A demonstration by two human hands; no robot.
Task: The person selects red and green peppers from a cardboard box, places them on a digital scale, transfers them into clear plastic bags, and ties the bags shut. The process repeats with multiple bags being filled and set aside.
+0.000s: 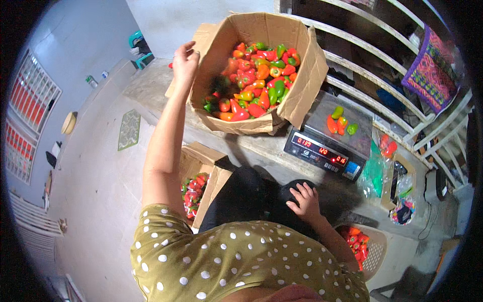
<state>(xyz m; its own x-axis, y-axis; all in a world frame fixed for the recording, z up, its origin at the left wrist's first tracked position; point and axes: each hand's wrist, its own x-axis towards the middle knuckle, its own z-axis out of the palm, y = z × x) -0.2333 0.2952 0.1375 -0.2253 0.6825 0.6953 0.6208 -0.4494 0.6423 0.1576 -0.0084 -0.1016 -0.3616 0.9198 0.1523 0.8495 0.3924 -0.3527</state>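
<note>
My left hand (186, 62) is raised at the left side of a large cardboard box (302, 81), its fingers loosely bent and nothing visible in them. Whether it touches the box flap (203, 37) I cannot tell. Inside the box lies a heap of red, orange and green peppers (260, 73). My right hand (305, 200) rests on my dark-clothed knee (290, 188), fingers spread and holding nothing. Beyond it stands a digital scale (320, 149) with lit red digits. Several small peppers (342, 122) sit on its metal platform (358, 137).
A smaller cardboard box (217, 185) with bagged peppers (194, 194) stands by my left leg. At my right is a plastic basket (373, 253) of red peppers (356, 243). Plastic bags (373, 173) lie beside the scale. A white metal railing (362, 68) runs behind; a mat (129, 129) lies left.
</note>
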